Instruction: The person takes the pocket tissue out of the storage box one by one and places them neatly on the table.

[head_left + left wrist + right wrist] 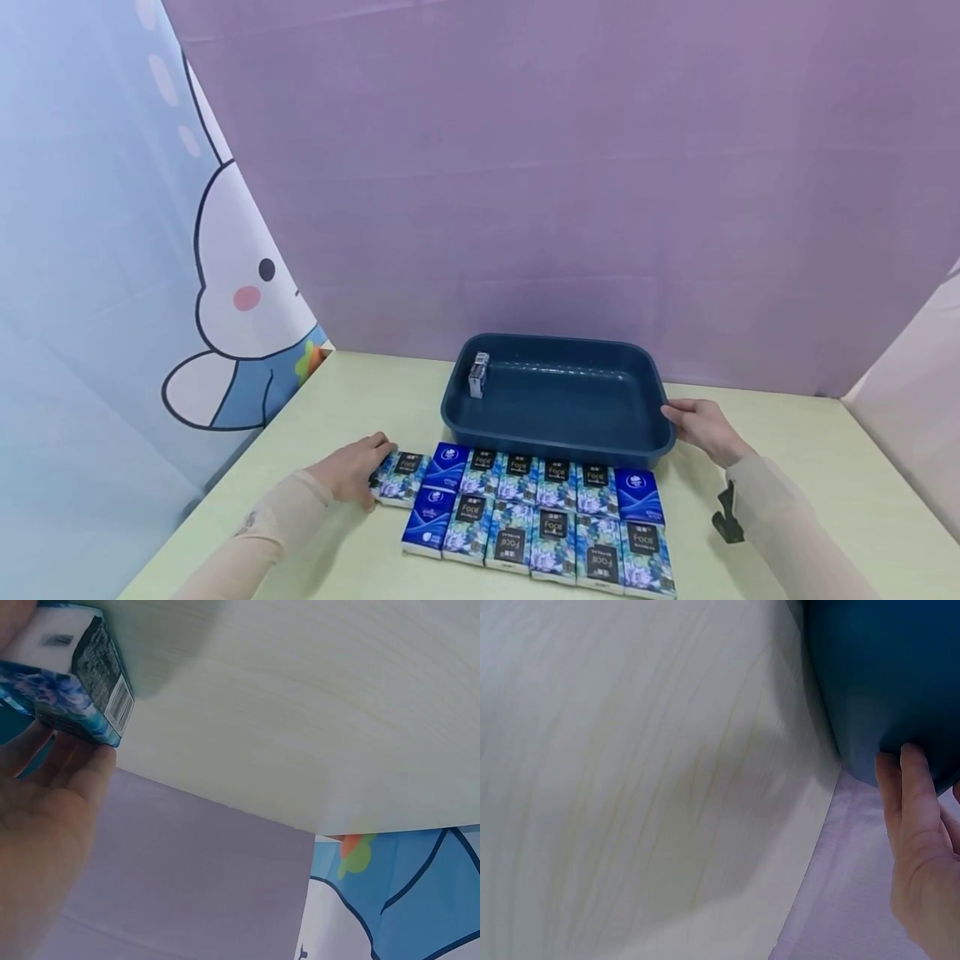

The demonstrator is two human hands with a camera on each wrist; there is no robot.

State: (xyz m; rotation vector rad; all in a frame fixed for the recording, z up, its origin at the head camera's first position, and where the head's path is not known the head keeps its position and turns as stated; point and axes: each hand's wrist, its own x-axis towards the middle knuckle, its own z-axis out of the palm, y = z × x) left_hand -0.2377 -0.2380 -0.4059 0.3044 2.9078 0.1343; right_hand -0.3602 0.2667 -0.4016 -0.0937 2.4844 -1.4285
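Note:
My left hand [354, 468] grips a flowered tissue pack [382, 475] at the left end of the rows. In the left wrist view its fingers [82, 776] lie along one side of the pack [64, 686], whose barcode end shows. Over on the right, my right hand [703, 427] holds the rim of a dark blue plastic basin [562, 454], thumb on the edge. The right wrist view shows its fingers [915, 780] against the basin's outer wall [885, 682]. Inside the basin, one small pack [477, 375] stands by the left wall.
Two rows of flowered tissue packs [553, 533] and plain blue packs [427, 517] lie in front of the basin on the pale table [360, 392]. A purple curtain [562, 183] hangs behind, and a cartoon-printed cloth [247, 333] on the left. A black strap piece [727, 517] hangs at the right wrist.

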